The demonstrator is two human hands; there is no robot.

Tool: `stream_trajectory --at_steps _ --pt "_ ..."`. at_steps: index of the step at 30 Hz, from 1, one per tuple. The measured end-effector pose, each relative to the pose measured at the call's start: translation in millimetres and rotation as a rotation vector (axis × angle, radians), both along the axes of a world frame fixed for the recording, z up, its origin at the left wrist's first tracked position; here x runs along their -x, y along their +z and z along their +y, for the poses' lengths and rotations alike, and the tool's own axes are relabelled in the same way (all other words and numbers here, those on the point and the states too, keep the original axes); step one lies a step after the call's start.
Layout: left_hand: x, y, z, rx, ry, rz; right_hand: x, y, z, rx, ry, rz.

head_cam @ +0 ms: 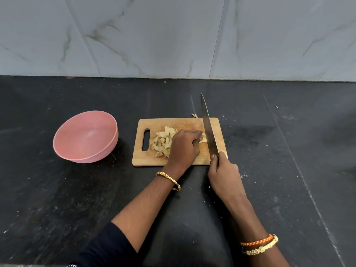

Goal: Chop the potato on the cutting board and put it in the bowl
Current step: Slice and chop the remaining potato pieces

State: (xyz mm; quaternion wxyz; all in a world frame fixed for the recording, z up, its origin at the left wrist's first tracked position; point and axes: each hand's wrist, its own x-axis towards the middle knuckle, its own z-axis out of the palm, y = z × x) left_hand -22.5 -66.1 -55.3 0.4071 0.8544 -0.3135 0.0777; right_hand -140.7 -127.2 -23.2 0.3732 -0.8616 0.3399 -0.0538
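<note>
A wooden cutting board (154,123) with a handle slot lies on the dark counter. A pile of chopped potato pieces (162,141) sits on its left half. My left hand (184,147) rests over the board's middle, its fingertips holding down an uncut potato piece (203,139). My right hand (223,172) grips the handle of a long knife (208,130). The blade lies across the board's right side, right against that piece, with its tip pointing away from me. A pink bowl (86,136) stands to the left of the board with nothing in it.
The black stone counter (289,151) reaches back to a marble-tiled wall (173,35). A small scrap of potato (194,115) lies just behind the board's far edge. Tiny white crumbs dot the counter.
</note>
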Motion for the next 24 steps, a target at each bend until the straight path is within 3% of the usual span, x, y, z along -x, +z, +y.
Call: stream_trajectory --at_steps 6,17,24 --pt "1 -1 -1 -0.004 0.020 0.002 1 2 3 0.002 0.012 0.044" --pt "6 6 -2 0.051 0.019 0.030 -17 22 15 0.084 0.032 0.369" --pt "6 5 0 -0.109 0.032 -0.043 -3 30 10 0.104 0.093 0.454"
